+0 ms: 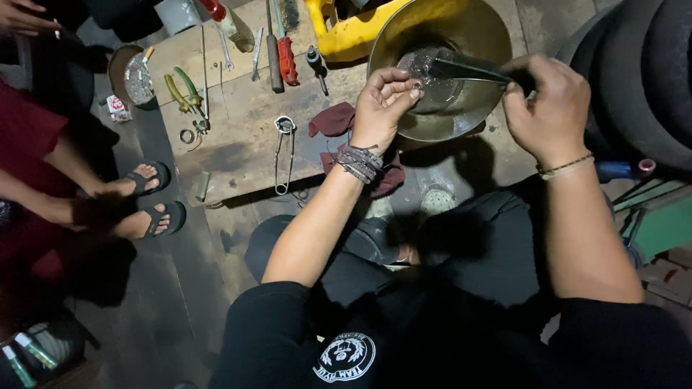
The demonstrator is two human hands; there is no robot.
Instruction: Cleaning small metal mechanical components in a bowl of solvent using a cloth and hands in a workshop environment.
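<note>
A large metal bowl (468, 25) with a little water in it stands on the ground in front of me. My right hand (544, 104) is shut on the end of a flat black strip (465, 68) that reaches over the water. My left hand (386, 97), with cord bracelets on the wrist, hovers over the bowl's near rim. Its fingers are curled, with the tips close to the strip's other end. Whether they pinch anything is hidden.
A wooden board (238, 137) to the left carries green-handled pliers (184, 90), a red-handled screwdriver (287, 57), a long metal clip (283, 155) and a dark red rag (333, 119). A yellow container (346, 36) lies behind. Black tyres (641, 79) stack at right. Another person's sandalled feet (148, 180) rest at left.
</note>
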